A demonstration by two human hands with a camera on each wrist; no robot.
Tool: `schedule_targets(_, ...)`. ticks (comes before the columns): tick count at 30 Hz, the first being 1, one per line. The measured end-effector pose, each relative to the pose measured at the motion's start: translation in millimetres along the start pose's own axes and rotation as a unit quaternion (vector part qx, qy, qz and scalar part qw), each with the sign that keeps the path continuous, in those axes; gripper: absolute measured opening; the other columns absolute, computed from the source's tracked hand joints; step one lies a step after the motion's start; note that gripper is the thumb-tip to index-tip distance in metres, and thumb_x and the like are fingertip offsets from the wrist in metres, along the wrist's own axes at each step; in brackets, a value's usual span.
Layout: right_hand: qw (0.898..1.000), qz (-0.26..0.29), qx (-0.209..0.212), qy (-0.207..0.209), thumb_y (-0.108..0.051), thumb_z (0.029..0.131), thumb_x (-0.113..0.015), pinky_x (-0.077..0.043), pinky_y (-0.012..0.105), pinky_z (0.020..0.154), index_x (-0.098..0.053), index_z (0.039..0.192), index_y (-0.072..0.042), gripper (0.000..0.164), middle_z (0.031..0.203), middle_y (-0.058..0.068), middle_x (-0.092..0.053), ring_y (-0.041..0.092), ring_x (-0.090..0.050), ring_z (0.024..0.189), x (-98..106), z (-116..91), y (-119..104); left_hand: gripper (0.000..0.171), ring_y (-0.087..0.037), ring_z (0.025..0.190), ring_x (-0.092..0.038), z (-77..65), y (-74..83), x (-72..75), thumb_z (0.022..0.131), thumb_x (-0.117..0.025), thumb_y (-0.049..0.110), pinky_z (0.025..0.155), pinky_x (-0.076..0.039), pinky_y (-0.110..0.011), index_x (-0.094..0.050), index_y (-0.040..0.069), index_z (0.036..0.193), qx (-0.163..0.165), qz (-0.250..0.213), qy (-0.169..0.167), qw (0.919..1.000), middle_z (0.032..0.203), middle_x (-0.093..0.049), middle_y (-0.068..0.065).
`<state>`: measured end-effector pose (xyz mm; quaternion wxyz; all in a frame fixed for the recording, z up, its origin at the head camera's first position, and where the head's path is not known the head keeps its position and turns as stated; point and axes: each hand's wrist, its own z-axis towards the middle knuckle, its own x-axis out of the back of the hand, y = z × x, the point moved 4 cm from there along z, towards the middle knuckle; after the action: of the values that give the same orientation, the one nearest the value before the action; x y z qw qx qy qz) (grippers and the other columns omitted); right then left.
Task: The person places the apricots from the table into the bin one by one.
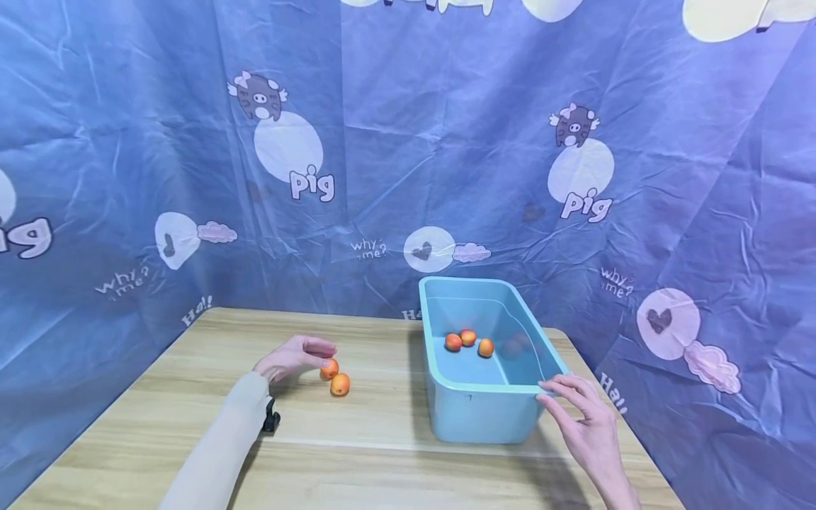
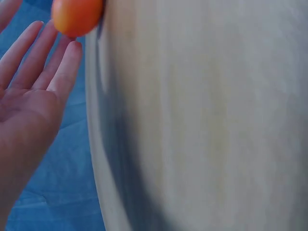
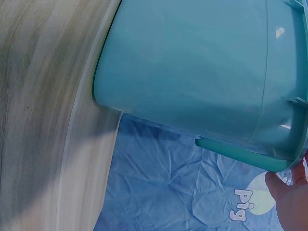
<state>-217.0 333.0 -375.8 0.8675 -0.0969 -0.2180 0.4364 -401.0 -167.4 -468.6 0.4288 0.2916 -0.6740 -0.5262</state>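
Observation:
My left hand [image 1: 296, 358] reaches over the farther of two small orange-red fruits [image 1: 329, 369] on the table, its fingertips at the fruit. Seen from the left wrist, the fingers [image 2: 41, 60] are fairly straight, and one fruit [image 2: 77, 17] sits at their tips. The other fruit [image 1: 341, 384] lies just nearer to me. On the right, my right hand [image 1: 586, 421] pinches the near right corner of a blue plastic bin [image 1: 487, 414], thumb under the rim and fingers on top. Three similar fruits [image 1: 486, 348] lie on the bin's floor.
The wooden table [image 1: 357, 474] ends close to a blue cloth backdrop [image 1: 382, 142] with printed pigs, which surrounds it at the back and sides. A black strap piece [image 1: 270, 418] is on my left wrist.

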Motion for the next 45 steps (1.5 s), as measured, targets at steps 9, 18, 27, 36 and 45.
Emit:
schedule_targets(9,1.0,-0.001,0.002,0.004,0.014,0.059,-0.082,-0.041,0.012,0.099,-0.077,0.095,-0.003,0.04,0.096,0.011,-0.068,0.003,-0.057,0.106,0,-3,2,0.065,-0.032,0.129,-0.05,2.2,-5.6,-0.2,0.083,-0.076,0.008,0.117,-0.026,-0.056,-0.047,-0.01,0.138,0.021,0.003,-0.023,0.9995,0.138,-0.055,-0.023)
schedule_targets(18,1.0,0.006,0.0,0.003,0.013,0.061,-0.082,-0.041,0.012,0.098,-0.077,0.094,-0.003,0.038,0.097,0.012,-0.068,0.004,-0.057,0.106,-1,0,4,0.063,-0.015,0.113,-0.057,5.4,-2.5,-3.3,0.082,-0.075,0.003,0.115,-0.028,-0.051,-0.048,-0.01,0.137,0.027,0.014,-0.078,0.9965,0.126,-0.065,-0.012)
schedule_targets(27,1.0,0.0,0.01,0.013,0.019,0.056,-0.079,-0.041,0.011,0.097,-0.075,0.092,0.002,0.04,0.093,0.016,-0.067,0.003,-0.057,0.105,-1,3,-1,0.059,-0.016,0.111,-0.056,9.1,-3.4,-4.9,0.08,-0.076,0.0,0.114,-0.028,-0.053,-0.053,-0.007,0.133,0.036,0.033,-0.071,0.9963,0.126,-0.063,-0.011)
schedule_targets(36,1.0,-0.007,0.004,0.013,0.021,0.055,-0.078,-0.04,0.011,0.098,-0.075,0.091,0.003,0.041,0.092,0.017,-0.066,0.004,-0.056,0.105,0,-1,-7,0.055,-0.017,0.109,-0.057,12.4,-7.1,-6.6,0.077,-0.077,0.0,0.108,-0.038,-0.043,-0.058,-0.007,0.128,0.036,0.048,-0.062,0.9962,0.121,-0.066,-0.01)
schedule_targets(45,1.0,-0.01,0.015,0.02,0.025,0.053,-0.076,-0.04,0.01,0.097,-0.073,0.088,0.007,0.04,0.089,0.022,-0.064,0.006,-0.056,0.103,2,13,-35,0.057,-0.012,0.101,-0.06,12.9,-2.7,-3.1,0.082,-0.073,0.006,0.093,-0.047,-0.027,-0.052,-0.01,0.133,0.017,0.046,-0.036,0.9981,0.12,-0.066,-0.013)
